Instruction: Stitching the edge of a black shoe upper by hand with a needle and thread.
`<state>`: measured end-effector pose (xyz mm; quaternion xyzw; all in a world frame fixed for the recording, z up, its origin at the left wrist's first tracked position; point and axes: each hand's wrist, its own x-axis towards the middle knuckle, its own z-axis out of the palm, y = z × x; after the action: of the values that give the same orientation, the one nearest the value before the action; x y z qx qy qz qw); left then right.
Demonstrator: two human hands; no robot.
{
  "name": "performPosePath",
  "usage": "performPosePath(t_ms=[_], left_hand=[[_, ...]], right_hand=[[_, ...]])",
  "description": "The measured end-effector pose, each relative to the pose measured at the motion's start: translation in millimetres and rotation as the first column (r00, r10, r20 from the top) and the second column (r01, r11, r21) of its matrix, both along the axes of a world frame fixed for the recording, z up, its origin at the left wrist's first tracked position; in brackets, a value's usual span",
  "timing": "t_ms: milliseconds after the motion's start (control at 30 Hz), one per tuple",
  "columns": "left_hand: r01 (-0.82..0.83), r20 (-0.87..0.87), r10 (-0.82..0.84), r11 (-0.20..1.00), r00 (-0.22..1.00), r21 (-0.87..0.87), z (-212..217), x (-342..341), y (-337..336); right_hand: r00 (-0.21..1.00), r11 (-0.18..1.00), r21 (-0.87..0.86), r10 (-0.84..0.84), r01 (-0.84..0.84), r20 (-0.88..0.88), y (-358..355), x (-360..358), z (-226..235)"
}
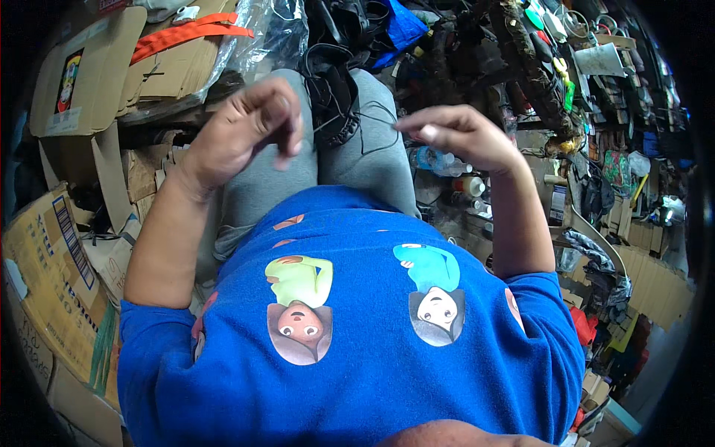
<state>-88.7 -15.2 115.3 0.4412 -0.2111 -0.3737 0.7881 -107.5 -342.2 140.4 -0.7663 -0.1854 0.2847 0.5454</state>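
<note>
A black shoe (331, 93) rests across my thighs, between my knees. Thin black cord (363, 132) trails from its near end in loose loops over the grey trousers. To the right of the shoe is my right hand (465, 136), raised, with thumb and fingers drawn together where the cord reaches its fingertips. My left hand (249, 127) hovers above the left thigh, apart from the shoe. Its fingers are curled inward and slightly blurred, and whatever may be between them is hidden.
Cardboard boxes (86, 82) stack up on the left, with an orange strap (190, 36) and clear plastic sheeting (268, 41) on top. Plastic bottles (439, 160) stand beside my right knee. Shelves crowded with mixed goods (596, 97) fill the right side.
</note>
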Motion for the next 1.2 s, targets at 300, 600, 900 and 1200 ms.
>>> performPosePath(t_ms=[300, 600, 900, 1200], left_hand=[[-0.898, 0.859, -0.285, -0.012, 0.424, 0.439, 13, -8, 149], [-0.765, 0.801, -0.228, 0.242, 0.553, 0.597, -6, -19, 61], [-0.383, 0.783, -0.422, 0.701, 0.457, 0.601, -38, 57, -77], [-0.083, 0.573, -0.462, 0.726, 0.677, 0.683, -55, 79, -81]], right_hand=[[0.904, 0.577, -0.696, -0.27, 0.426, 0.33, -135, -33, -65], [0.976, 0.522, -0.832, 0.003, -0.186, -0.217, -127, -50, -61], [0.962, 0.957, -0.168, -0.208, 0.238, 0.175, 11, 25, -59], [0.927, 0.951, -0.29, 0.012, 0.105, 0.375, 18, 38, -61]])
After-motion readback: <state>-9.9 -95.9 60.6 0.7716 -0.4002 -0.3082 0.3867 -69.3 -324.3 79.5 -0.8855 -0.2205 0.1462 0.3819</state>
